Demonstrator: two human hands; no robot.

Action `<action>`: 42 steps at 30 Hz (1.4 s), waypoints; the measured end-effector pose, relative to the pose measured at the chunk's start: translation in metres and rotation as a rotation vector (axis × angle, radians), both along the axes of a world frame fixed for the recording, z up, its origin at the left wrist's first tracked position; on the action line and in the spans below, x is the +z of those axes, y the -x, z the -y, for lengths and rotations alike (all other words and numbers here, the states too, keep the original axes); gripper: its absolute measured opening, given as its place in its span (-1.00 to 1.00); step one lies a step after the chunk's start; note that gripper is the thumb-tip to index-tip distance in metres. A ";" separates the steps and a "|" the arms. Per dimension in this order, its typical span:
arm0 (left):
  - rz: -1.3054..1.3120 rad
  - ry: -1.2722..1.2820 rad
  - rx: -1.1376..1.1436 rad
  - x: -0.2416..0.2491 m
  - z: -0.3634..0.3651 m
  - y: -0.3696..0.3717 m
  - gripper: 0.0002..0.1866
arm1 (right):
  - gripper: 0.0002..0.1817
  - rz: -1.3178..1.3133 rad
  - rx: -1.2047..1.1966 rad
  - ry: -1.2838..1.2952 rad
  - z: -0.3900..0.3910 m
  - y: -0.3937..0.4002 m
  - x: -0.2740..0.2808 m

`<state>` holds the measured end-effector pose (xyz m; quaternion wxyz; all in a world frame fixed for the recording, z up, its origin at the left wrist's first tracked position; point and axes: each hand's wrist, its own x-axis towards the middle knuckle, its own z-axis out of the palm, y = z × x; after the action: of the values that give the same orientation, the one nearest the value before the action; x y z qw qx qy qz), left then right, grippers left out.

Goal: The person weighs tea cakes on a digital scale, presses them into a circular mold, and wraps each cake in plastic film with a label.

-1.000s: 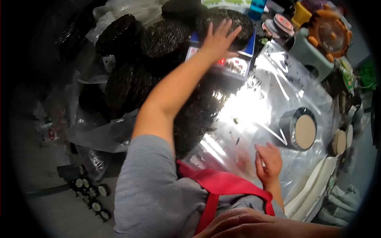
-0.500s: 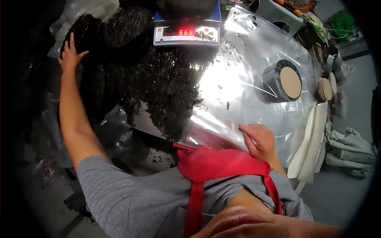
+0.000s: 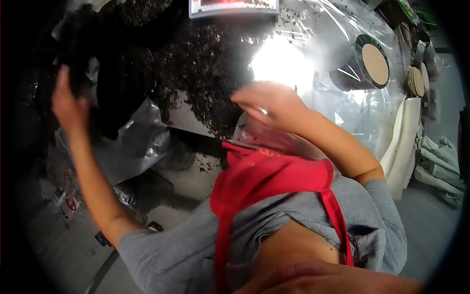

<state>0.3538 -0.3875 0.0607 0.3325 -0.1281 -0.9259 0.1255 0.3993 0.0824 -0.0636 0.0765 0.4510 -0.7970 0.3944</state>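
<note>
My left hand (image 3: 71,104) is at the far left beside the dark, flaky round cakes (image 3: 125,73), which look like dried seaweed. Motion smears its fingers, and whether it grips a cake there cannot be seen. Loose dark flakes (image 3: 200,68) cover the middle of the table. Over their right edge, my right hand (image 3: 276,105) reaches leftward, fingers stretched out and slightly blurred, with nothing visible in them. A digital scale (image 3: 235,12) is cut off by the top edge.
Clear plastic sheeting (image 3: 360,112) covers the right side, with a dark roll with a beige disc end (image 3: 376,64) on it. Round beige discs (image 3: 416,82) and pale gloves (image 3: 438,164) lie farther right. A plastic bag (image 3: 142,134) hangs at the front left.
My view has shifted, so the scale sits higher in frame. My left hand has come down nearer my body; my right hand has swung left over the flakes, its fingers now stretched.
</note>
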 end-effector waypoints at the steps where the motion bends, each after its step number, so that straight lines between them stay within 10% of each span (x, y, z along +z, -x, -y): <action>1: 0.069 -0.032 -0.066 -0.022 -0.016 -0.016 -0.21 | -0.69 -0.022 -0.105 0.041 0.013 0.013 -0.001; 7: 0.387 0.050 0.132 -0.053 -0.072 -0.030 -0.22 | -0.37 -0.169 -0.053 -0.552 0.029 0.084 -0.105; 15: 0.336 -0.257 -0.515 -0.010 -0.276 0.134 -0.37 | -0.60 0.079 -0.158 -0.006 0.008 0.102 -0.021; 17: 0.009 -0.073 -0.416 -0.055 -0.318 0.224 -0.17 | -0.63 0.248 0.067 -0.097 0.003 0.084 -0.013; 20: 0.378 0.031 -0.110 -0.101 -0.326 0.308 -0.01 | -0.65 0.049 0.225 -0.087 -0.022 0.065 -0.014; 27: 0.552 -0.314 -0.326 -0.077 -0.304 0.295 -0.33 | -0.74 0.519 -0.093 -0.030 -0.084 0.133 0.005; 29: 0.527 -0.456 -0.347 -0.083 -0.299 0.295 -0.33 | -0.74 0.323 -0.239 0.078 -0.073 0.181 0.015; 32: 0.479 -1.310 -0.254 -0.071 -0.304 0.285 -0.33 | -0.67 -0.180 -0.383 0.111 -0.036 0.264 0.014; 35: 0.111 -1.196 -0.337 -0.044 -0.301 0.287 -0.45 | -0.58 -0.461 -0.515 -0.196 -0.018 0.291 -0.037; 38: -0.171 -0.555 -0.513 0.018 -0.295 0.277 -0.64 | -0.47 -0.216 -0.463 -0.022 -0.029 0.263 0.005; 42: -0.009 -1.174 -0.800 0.049 -0.340 0.208 -0.55 | -0.34 0.578 -0.495 0.743 -0.075 0.195 0.056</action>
<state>0.1460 -0.0475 0.1093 0.3710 -0.2572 -0.7212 -0.5253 0.2039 0.1571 -0.0077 0.0991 0.0647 -0.6746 0.7286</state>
